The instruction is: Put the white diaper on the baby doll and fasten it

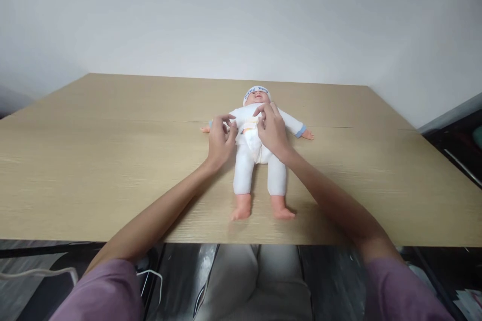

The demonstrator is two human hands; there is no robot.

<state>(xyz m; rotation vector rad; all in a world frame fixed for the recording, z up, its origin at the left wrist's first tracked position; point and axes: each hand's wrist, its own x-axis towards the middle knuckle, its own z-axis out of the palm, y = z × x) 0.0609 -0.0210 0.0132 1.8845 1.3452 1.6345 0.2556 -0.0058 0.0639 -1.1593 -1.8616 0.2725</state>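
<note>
A baby doll point(259, 160) in a white romper and white cap lies on its back in the middle of the wooden table point(94, 170), feet toward me and arms spread. My left hand point(221, 139) rests on the doll's chest at its left side, fingers pinched on the white garment. On the other side of the chest my right hand point(271, 129) pinches the romper's front near the collar. Both hands cover most of the doll's torso.
The table's front edge point(75, 241) runs across just before my lap. A white cable point(45, 273) hangs below the table at the lower left. Dark furniture point(457, 140) stands off the table's right side. A plain white wall lies behind.
</note>
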